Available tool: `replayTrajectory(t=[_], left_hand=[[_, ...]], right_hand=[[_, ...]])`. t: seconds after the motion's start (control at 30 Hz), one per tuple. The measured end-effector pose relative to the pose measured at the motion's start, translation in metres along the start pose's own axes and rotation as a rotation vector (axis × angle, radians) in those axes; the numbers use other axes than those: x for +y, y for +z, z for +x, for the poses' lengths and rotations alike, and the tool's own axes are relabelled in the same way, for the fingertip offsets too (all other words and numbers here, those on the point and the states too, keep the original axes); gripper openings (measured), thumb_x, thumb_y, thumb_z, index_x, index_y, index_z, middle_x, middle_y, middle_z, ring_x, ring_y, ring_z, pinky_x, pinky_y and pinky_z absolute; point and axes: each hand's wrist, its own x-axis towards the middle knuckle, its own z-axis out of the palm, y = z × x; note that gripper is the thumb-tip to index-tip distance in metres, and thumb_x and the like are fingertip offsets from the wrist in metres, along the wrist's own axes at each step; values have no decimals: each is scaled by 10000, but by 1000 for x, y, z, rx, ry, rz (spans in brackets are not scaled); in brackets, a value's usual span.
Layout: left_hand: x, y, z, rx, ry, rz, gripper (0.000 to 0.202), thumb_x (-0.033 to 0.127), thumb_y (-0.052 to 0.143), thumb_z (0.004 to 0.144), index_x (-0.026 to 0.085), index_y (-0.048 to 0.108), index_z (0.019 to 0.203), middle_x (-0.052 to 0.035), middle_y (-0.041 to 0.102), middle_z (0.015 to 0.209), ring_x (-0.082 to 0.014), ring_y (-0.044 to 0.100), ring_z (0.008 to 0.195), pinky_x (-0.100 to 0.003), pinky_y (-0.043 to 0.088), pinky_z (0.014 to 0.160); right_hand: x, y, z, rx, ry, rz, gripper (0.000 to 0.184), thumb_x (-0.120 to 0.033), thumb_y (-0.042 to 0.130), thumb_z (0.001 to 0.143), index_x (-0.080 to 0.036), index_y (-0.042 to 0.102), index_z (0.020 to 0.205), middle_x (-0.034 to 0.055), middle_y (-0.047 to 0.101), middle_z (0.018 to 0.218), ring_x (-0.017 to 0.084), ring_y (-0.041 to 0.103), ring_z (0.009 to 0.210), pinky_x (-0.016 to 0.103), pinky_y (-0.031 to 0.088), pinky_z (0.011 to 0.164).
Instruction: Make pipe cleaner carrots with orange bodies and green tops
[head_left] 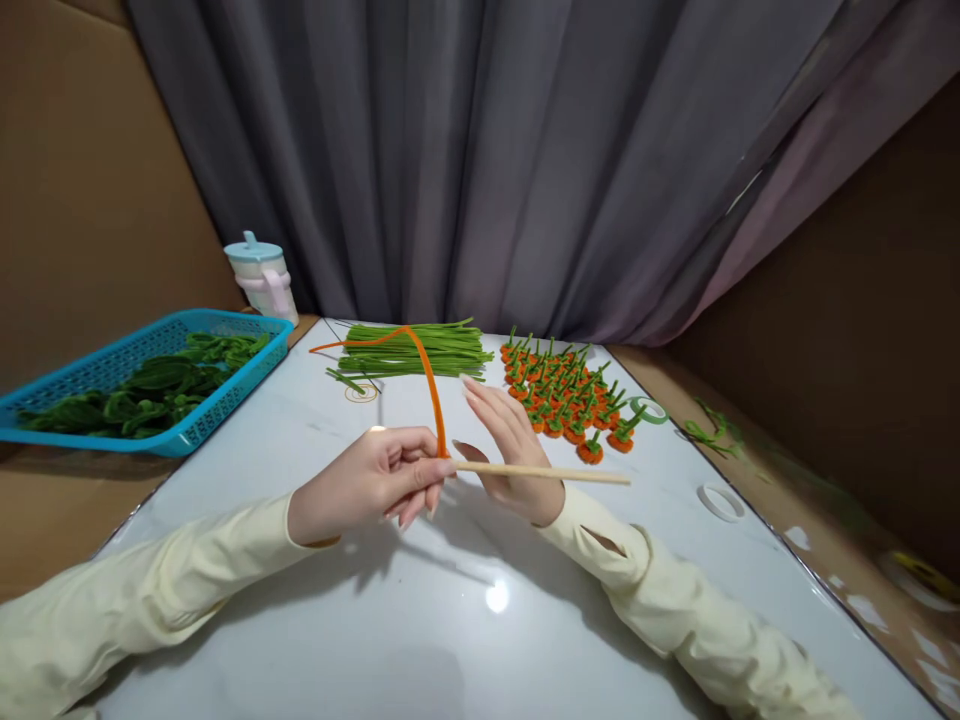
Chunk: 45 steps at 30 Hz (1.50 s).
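While an orange strip [430,380] arched from one end of a wooden stick [547,473] above the white table [315,640], the left hand [375,480] pinched both; the right hand [510,435] hung unclenched behind the stick, near green-stemmed orange pieces [553,428].

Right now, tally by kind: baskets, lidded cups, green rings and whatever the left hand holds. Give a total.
Blue basket: 1
Lidded cup: 1
Green ring: 1
Wooden stick in left hand: 1
Orange strip, same hand: 1
Total: 5

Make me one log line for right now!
left hand: pinching wooden stick, orange strip | right hand: open, near stick | beyond hands: green stems
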Motion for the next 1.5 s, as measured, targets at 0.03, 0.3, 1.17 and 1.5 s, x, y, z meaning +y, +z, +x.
replayTrajectory(t=[0.03,0.3,1.17,1.5], left_hand=[[2,1,-2,2,11,7,315,421,570,771,160,516,603,37,532,448,-44,395,318,-169,316,342],[1,-9,-11,277,355,447,241,318,444,852,180,527,671,24,537,496,-71,444,384,-180,373,409],[-10,-29,-3,723,916,1128,117,136,475,848,187,572,886,-13,691,722,-110,627,569,-178,445,562],[-14,-35,5,450,835,1052,135,157,408,889,160,530,832,3,619,664,-83,561,542,-166,407,525]], right_hand=[[0,1,9,-34,-22,28,459,-220,413,890,-144,317,1332,149,422,1338,210,310,1282,438,361,979],[-4,11,46,-61,-114,226,271,-246,322,945,-147,566,1010,65,624,784,169,557,862,357,421,810],[-45,-19,60,-456,132,235,157,-155,403,901,-137,517,794,35,579,689,113,467,575,219,312,543],[-55,-50,59,-623,132,-298,252,32,442,727,-143,566,858,45,611,760,151,520,693,273,194,519]])
